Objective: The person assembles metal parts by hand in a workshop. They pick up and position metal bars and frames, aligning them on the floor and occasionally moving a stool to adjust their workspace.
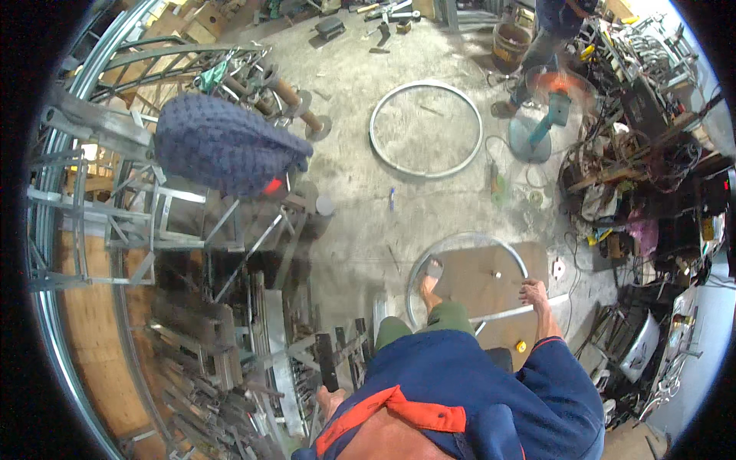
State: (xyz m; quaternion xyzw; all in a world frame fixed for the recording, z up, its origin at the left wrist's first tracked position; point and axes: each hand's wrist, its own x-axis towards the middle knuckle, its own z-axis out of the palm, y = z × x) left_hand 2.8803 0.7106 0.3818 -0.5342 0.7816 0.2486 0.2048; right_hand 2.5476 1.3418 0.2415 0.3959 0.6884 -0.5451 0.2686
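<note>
My right hand (534, 293) is closed on a bent silvery metal hoop (477, 234), near one end of its curve. The hoop stands or leans in front of me around my foot, over a brown board (491, 280). A straighter length of the tube (510, 313) runs past below the right hand; whether it belongs to the same hoop I cannot tell. At the lower left my left hand (330, 400) is closed at the lower end of a dark flat metal bar (326, 362), partly hidden by my shirt. A second, closed metal ring (427, 86) lies on the floor ahead.
A teal standing fan (542, 132) is at the right, with a person's leg (529, 65) beyond it. Metal frames (165, 215) and steel offcuts (207, 399) crowd the left. A blue marker (392, 199) lies on the floor; a yellow tape measure (521, 346) is on the board.
</note>
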